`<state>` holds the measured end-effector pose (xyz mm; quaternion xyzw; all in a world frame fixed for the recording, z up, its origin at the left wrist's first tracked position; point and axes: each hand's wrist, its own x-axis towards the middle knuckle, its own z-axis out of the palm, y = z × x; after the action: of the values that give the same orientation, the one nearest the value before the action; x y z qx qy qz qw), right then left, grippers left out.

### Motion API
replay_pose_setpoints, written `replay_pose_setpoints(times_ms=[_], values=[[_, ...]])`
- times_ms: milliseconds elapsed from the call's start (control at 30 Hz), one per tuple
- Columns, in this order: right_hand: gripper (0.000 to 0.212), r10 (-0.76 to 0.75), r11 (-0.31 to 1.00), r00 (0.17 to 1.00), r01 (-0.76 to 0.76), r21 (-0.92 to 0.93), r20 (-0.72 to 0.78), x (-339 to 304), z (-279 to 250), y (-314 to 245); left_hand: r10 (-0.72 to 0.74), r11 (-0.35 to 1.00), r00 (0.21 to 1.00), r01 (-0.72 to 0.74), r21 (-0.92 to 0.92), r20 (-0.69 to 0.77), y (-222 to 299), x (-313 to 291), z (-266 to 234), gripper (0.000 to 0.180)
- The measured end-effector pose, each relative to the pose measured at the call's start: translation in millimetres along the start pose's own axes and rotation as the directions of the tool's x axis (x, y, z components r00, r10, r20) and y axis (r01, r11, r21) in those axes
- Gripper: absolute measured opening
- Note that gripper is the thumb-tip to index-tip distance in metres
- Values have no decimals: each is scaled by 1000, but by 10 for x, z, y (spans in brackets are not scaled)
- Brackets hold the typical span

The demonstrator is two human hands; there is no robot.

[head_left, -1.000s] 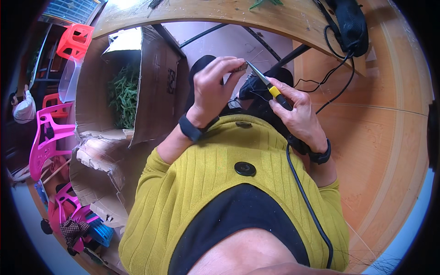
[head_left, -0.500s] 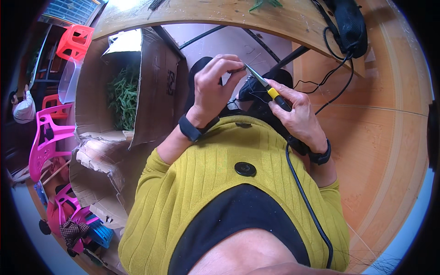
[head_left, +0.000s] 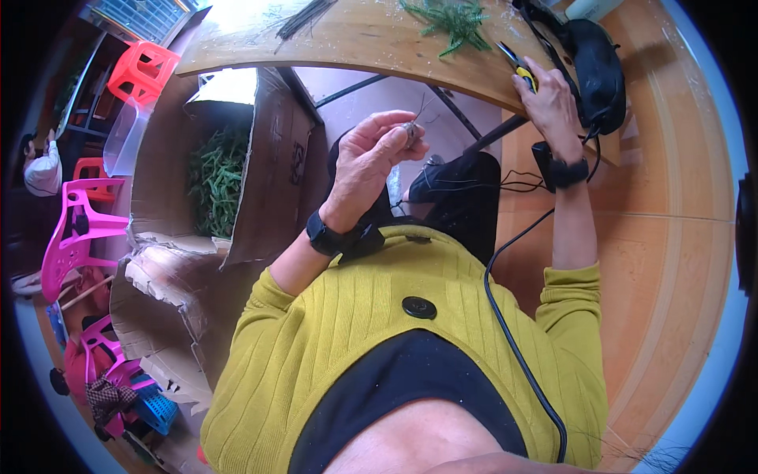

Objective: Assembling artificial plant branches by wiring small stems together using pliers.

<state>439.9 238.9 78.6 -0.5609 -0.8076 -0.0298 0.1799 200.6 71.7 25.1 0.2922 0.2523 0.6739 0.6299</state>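
Observation:
My left hand [head_left: 371, 162] is closed in a pinch over my lap, fingers round a small grey-brown piece [head_left: 410, 136] with thin wires sticking up from it. What exactly the piece is does not show. Over at the table's right end, my right hand [head_left: 550, 107] has its fingers round the yellow-and-black handles of needle-nose pliers [head_left: 527, 76], whose jaws point to the far left over the tabletop. Several green fern-like sprigs [head_left: 454, 24] lie left of the pliers. Further left rests a bundle of thin dark wires [head_left: 306, 20].
The wooden table [head_left: 371, 47] spans the far side. A black pouch [head_left: 594, 75] with cables sits at its right end. Left of me, an open cardboard box [head_left: 272, 170] holds green sprigs [head_left: 217, 178]. Pink chairs [head_left: 79, 229], a red stool [head_left: 142, 69] and other people are at far left.
My right hand has carried the pliers away from the left hand, up and right to the table. The left hand has moved slightly down, still pinching the small piece.

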Motion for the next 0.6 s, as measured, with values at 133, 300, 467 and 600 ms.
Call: replay_pose_setpoints(times_ms=[133,300,467,600], values=[[48,-39,970,998,25,-244,-54,243,249,50,-3,1000,1000,3,-15,21,40,-15,38,28],[46,-296,924,892,177,-339,-342,301,211,-71,52,998,998,-53,25,42,23,63,47,28],[26,-168,597,980,189,780,-108,-424,-182,-967,96,991,995,-96,89,10,46,145,109,26],[13,-66,435,998,41,900,-14,-684,-80,-1182,158,983,987,-160,87,23,-25,193,176,25]])
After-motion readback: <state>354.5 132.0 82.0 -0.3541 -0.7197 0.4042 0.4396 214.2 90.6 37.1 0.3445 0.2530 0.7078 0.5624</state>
